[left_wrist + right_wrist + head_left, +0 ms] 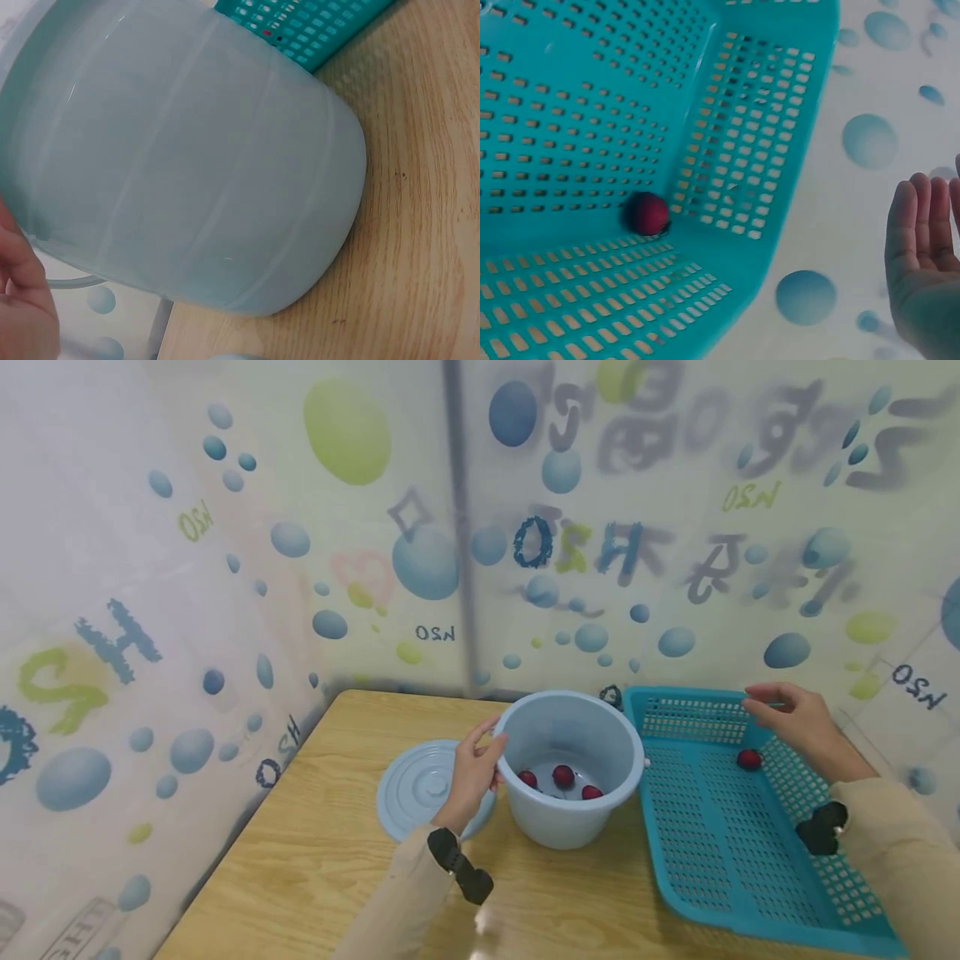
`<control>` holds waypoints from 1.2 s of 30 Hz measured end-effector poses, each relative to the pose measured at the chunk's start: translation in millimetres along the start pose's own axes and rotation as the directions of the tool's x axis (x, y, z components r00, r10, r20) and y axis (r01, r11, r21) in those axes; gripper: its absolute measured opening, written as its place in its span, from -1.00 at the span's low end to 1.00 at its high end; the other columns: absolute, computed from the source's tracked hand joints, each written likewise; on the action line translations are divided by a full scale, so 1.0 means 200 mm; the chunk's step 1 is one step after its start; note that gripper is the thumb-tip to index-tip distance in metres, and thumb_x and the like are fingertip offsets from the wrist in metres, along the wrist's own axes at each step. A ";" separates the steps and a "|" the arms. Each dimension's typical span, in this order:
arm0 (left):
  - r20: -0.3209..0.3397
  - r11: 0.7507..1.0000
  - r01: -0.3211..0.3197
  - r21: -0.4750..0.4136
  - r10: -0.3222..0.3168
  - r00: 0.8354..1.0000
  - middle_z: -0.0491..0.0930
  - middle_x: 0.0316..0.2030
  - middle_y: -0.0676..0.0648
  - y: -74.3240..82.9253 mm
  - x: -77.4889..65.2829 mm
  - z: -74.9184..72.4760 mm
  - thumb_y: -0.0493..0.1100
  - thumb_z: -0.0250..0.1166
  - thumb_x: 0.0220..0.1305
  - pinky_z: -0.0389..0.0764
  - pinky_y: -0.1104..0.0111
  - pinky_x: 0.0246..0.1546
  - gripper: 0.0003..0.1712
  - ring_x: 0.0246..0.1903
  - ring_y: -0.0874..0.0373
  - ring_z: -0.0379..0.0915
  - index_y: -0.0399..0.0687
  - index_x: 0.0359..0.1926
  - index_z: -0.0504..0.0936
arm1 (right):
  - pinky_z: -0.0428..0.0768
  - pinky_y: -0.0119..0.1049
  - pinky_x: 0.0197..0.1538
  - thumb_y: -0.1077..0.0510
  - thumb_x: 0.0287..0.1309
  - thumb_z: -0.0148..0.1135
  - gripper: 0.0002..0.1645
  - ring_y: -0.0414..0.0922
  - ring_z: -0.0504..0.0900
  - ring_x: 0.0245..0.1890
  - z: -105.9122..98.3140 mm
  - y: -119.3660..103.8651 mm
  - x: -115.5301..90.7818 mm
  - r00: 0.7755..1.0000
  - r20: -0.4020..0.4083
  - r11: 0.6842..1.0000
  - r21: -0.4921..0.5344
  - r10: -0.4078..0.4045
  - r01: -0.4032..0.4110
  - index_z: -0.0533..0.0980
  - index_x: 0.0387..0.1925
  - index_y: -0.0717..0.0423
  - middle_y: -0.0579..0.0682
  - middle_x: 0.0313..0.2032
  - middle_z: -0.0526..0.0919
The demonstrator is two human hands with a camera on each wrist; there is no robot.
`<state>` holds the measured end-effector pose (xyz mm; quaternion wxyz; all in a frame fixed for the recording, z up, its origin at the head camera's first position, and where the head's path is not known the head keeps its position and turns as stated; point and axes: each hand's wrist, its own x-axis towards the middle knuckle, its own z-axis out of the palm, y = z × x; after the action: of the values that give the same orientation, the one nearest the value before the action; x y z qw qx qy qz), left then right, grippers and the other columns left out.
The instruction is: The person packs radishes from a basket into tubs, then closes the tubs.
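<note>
Your left hand (474, 770) grips the bucket (570, 768) rim to keep it steady. Right of the bucket, your right hand (795, 723) hovers wide and empty above the basket's (720, 852) red ball (748, 759).

Pale blue bucket (187, 165) on wooden table (420, 247)

We see a wooden table (315, 852) pushed into a corner. The white walls (247, 568) around it have blue and green bubbles and blurry letters. A grey pole (459, 527) runs up the corner.
</note>
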<state>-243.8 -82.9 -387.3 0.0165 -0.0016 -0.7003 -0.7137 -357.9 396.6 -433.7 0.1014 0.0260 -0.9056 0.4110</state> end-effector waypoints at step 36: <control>0.018 1.000 -0.003 0.003 0.003 1.000 0.36 -0.81 0.01 0.00 0.01 0.00 -0.18 0.09 0.25 0.26 0.48 -0.82 -0.50 -0.88 0.30 0.21 -0.11 0.21 0.29 | 0.31 0.13 0.00 0.05 0.21 -0.02 -0.33 0.31 0.30 0.02 0.27 0.22 -0.14 0.914 -0.047 0.912 -0.069 0.402 -0.405 0.12 0.18 0.44 0.46 0.11 0.18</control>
<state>-245.0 -83.4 -387.3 0.0114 -0.0088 -0.7016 -0.7125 -344.9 384.3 -507.6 0.0297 -0.1720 -0.9050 0.3879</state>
